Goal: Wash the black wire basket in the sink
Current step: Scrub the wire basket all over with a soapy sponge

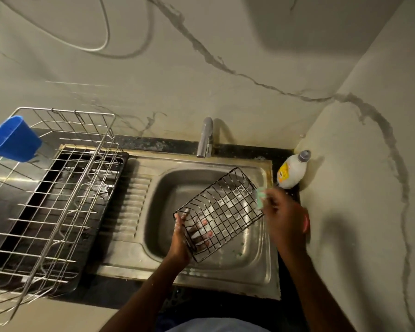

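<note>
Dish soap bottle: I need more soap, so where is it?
In the head view, the dish soap bottle stands in the counter's back right corner against the wall, right of the sink, just beyond the right hand.

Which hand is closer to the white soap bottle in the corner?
The right hand. It holds a green sponge just below the white bottle. The left hand is farther away, across the sink, gripping the near end of the black wire basket.

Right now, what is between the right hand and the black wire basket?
In the head view, a pale green sponge, pinched by the right hand, lies against the black wire basket at its right edge.
</note>
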The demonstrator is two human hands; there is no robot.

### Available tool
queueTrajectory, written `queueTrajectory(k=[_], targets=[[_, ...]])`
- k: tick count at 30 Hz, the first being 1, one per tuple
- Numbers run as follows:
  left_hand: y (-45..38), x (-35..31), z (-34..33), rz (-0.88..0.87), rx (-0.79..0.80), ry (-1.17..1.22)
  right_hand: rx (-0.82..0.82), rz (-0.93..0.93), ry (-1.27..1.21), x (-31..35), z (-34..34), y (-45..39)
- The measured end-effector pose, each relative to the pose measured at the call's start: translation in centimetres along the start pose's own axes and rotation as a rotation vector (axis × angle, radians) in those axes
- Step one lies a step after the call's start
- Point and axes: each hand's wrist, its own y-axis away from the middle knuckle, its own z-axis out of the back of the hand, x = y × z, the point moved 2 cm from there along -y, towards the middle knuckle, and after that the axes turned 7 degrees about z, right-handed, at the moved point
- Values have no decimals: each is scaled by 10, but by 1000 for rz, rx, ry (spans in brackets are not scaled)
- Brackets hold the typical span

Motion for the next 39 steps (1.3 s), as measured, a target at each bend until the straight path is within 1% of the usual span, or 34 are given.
queueTrajectory(k=[2,3,4,5,7,8,10,12,13,14,15,16,17,18,20,23,25,27,28,29,31,34,35,38,39], targets=[[1,2,-7,-16,8,-9,246,32,-92,34,-41,9],[1,3,-10,-30,19,-14,385,20,-88,45,-68,14],[2,4,-14,-45,34,-25,500,-33,-71,55,-93,21],[4,6,-18,-54,55,-32,573,-60,-36,61,-119,31],[7,11,-20,-97,77,-11,603,-43,25,74,-148,48],[9,10,-19,-121,67,-3,597,-1,39,77,-152,53],[10,3,-15,-141,46,2,708,43,52,66,-154,57],[9,-6,-14,-127,29,-4,975,127,131,49,-150,59],[8,-7,-13,-109,24,3,1080,149,174,43,-146,60],[6,-8,-13,-99,17,0,1120,174,190,39,-143,58],[6,-7,-13,-97,4,-6,1126,176,200,38,-144,53],[6,-6,-15,-95,-4,-17,1074,144,216,39,-144,45],[4,-5,-16,-92,-5,-23,998,91,238,39,-147,35],[5,-4,-20,-86,7,-36,886,49,231,39,-149,25],[5,-1,-25,-71,14,-56,771,65,219,44,-155,21],[5,2,-28,-74,1,-45,826,68,232,46,-168,39],[8,3,-31,-67,10,-43,853,48,252,43,-161,40],[9,3,-31,-35,30,-32,937,18,331,37,-152,41],[9,2,-32,-27,32,-33,989,22,344,34,-150,44],[8,-1,-31,-29,27,-34,1015,-12,310,32,-146,48],[5,-6,-31,-41,28,-45,986,40,307,30,-142,44],[6,-5,-34,-65,66,-78,785,69,287,29,-152,24],[6,-4,-36,-56,84,-93,761,103,277,30,-155,19],[3,-1,-35,-70,43,-107,768,311,280,37,-151,34],[2,-1,-34,-69,46,-107,793,339,285,37,-146,43]])
